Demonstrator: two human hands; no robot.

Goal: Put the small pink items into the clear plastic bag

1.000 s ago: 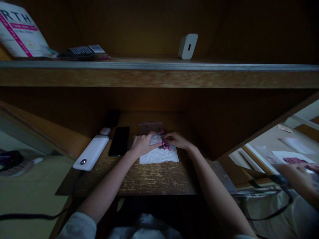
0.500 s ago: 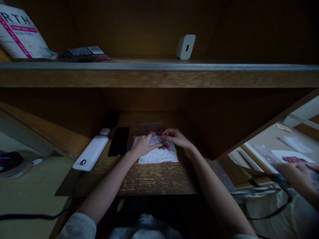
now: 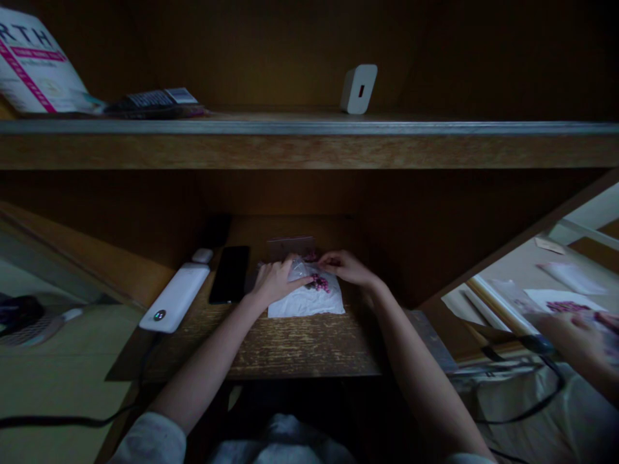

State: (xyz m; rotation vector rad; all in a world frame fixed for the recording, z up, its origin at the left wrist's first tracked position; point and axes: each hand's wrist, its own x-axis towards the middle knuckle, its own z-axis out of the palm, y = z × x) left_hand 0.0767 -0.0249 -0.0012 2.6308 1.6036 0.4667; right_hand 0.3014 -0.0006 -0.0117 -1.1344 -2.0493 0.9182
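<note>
White oblong power bank [image 3: 178,296]: lying near the flat black phone [image 3: 230,274].
Left hand [image 3: 275,282]: resting on crinkled clear plastic [image 3: 300,269]; cannot tell if gripping.
Small round pink beads [image 3: 321,282]: clustering on the creased white sheet [image 3: 312,307], just beside that hand.
Right hand [image 3: 349,267]: hovering apart from the left, fingertips close together; cannot tell if pinching anything.

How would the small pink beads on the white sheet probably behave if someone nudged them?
The pink beads look small and rounded, so they would likely roll or scatter. The white sheet beneath looks wrinkled, which may slow them somewhat. Each seems tiny beside the thumb of the left hand, so probably light.
</note>
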